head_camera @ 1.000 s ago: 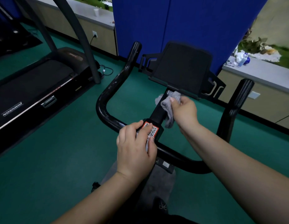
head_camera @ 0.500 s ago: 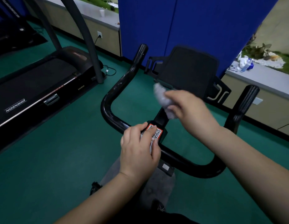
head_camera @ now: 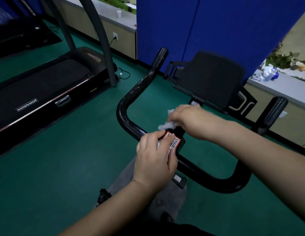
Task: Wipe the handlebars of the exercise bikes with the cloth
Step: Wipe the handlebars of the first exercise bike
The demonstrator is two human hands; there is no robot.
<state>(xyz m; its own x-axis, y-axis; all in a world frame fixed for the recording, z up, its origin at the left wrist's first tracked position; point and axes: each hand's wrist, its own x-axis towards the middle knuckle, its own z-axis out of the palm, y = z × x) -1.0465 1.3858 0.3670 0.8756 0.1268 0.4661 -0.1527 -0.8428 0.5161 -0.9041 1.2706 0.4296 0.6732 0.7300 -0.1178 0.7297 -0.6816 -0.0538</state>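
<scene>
While our two forearms reach in from six o'clock and four o'clock, we see the left hand (head_camera: 155, 160) closest to us, curled over the near crossbar of the black handlebars (head_camera: 124, 116) with its fingers bent around the bar and the thumb lying beside the red-edged label (head_camera: 172, 141) on the centre clamp. Something pale shows under those fingers, perhaps a fold of fabric, though the view is too dim for us to be sure. Just beyond, toward twelve o'clock from that hand, the right hand (head_camera: 187, 118) is closed around the grey cloth (head_camera: 165, 126), pressing it against the stem that rises from the clamp; the cloth bunches out on the hand's nine o'clock side. The two hands sit near each other without touching. Further out, the black console holder (head_camera: 211, 79) stands at one o'clock, tilted back toward us, and the left horn of the handlebars climbs toward twelve o'clock while the right horn rises at three o'clock. At ten o'clock a treadmill (head_camera: 46, 92) lies on the green floor (head_camera: 63, 159), well apart from the bike. Behind everything at twelve o'clock stands a blue partition (head_camera: 216, 28), with a spray bottle (head_camera: 270, 74) on the grey ledge at two o'clock.
</scene>
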